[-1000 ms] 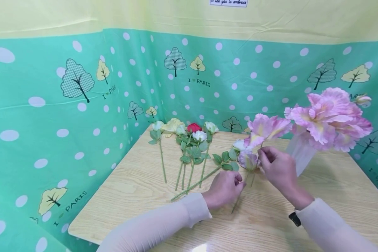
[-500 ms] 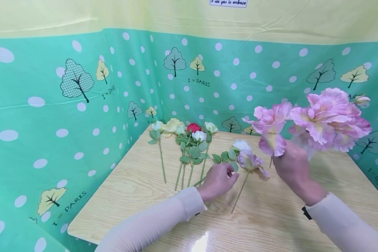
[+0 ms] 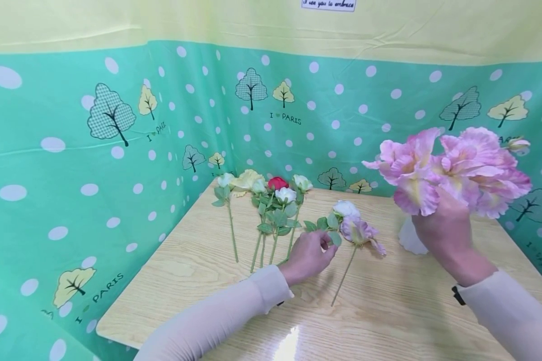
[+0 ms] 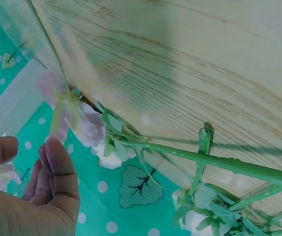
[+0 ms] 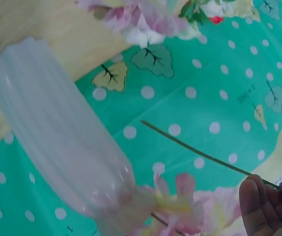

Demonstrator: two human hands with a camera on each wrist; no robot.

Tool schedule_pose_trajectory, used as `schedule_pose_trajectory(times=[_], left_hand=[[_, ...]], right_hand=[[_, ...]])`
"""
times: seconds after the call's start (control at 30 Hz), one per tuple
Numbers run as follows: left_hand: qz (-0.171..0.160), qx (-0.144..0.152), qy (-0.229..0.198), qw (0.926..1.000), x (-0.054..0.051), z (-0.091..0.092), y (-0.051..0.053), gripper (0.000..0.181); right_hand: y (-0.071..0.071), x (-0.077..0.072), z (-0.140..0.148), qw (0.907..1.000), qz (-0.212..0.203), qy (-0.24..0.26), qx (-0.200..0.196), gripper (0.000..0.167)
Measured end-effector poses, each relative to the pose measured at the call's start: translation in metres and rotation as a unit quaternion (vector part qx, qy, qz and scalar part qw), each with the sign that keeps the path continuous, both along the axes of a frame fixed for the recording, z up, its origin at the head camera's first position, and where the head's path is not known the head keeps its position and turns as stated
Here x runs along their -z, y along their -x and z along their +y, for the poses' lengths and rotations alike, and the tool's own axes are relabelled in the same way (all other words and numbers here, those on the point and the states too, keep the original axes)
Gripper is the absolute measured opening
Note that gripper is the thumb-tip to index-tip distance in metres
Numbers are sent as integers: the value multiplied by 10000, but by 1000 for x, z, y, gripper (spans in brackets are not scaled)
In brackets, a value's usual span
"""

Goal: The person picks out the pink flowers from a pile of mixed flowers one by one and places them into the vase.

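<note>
My right hand (image 3: 447, 235) pinches the thin stem (image 5: 195, 150) of a pink-purple artificial iris (image 3: 411, 170). Its free stem end points toward the white fluted vase (image 5: 62, 128) in the right wrist view. Pink blooms (image 3: 488, 180) stand in the vase, whose upper part is hidden in the head view. Above the table, my left hand (image 3: 309, 255) has loosely bent fingers, a gap to the thumb and nothing between them. It is beside a white rose (image 3: 345, 208) with green leaves. A second pink-purple iris (image 3: 357, 230) lies against that rose, its stem toward me.
Several artificial roses lie left of my hands on the wooden table (image 3: 185, 281), among them a red rose (image 3: 278, 183) and a white rose (image 3: 285, 195). A pale yellow bloom (image 3: 249, 179) is behind them. A green dotted curtain (image 3: 162, 125) encloses the table's back and left.
My right hand has lifted one iris from beside the other and carried it rightward to the vase. My left hand has drawn back slightly left, away from the iris stem on the table.
</note>
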State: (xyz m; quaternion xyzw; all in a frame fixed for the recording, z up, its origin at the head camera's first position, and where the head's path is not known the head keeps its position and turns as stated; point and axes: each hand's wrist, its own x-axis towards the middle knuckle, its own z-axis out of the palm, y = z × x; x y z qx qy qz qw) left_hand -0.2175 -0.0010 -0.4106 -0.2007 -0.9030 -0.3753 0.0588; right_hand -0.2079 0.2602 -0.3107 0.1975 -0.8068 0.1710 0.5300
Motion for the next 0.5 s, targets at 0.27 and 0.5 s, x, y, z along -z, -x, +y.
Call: schedule_pose_trajectory(times=[0.27,0.5], left_hand=[[-87,-48,-70,9999,0,-2,0,20],[-9,-23,-75,10000,1,-3,2,22]], right_hand=[[1,-20,11,9993,110,67,358,35],[5,-31,17,9977,264,356,510,33]])
